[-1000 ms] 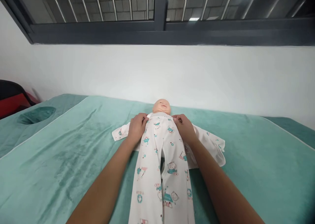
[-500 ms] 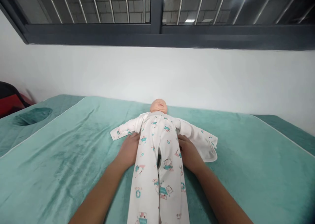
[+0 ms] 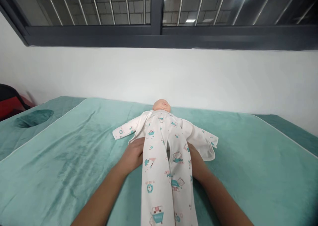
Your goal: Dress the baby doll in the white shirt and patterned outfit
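Head view, doll (image 3: 161, 105) covered by printed clothes (image 3: 159, 133), left hand (image 3: 132, 154), right hand (image 3: 198, 160) alongside, grip of fingers (image 3: 140, 144) unclear

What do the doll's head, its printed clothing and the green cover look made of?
Doll's head: probably vinyl or plastic, by its smooth, evenly tinted surface. Printed clothing: likely cotton knit, matte and softly draping. Green cover: perhaps plush fabric, showing darker brushed streaks.
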The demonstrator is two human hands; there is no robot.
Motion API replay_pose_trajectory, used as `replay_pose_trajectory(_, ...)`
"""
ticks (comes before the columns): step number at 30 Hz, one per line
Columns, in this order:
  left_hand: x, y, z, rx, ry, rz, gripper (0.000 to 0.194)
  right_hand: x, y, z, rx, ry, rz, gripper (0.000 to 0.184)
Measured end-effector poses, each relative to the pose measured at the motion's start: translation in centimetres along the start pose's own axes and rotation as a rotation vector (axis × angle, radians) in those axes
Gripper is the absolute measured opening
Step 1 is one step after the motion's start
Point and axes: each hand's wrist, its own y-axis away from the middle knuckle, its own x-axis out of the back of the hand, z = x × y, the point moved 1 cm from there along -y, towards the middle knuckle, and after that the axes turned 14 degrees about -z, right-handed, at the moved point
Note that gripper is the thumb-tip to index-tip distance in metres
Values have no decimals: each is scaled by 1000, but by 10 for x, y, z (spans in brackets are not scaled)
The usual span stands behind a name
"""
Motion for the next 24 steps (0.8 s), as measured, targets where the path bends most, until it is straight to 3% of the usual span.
replay_pose_trajectory(5, -3, 0, 1, -18, -59, -35, 21, -1, 5, -6, 31, -140, -109, 35)
replay_pose_trajectory(10, -1, 1, 1, 15, 14, -27, 24, -5, 9, -27, 69, -90, -169, 42)
replay_pose_trajectory(19, 2, 2, 4, -13, 70, 33, 21, -11, 7, -38, -11, -262, -105, 46)
replay_pose_trajectory(24, -4, 3, -2, 25, -6, -26, 19, -11, 2, -52, -2, -299, -124, 44)
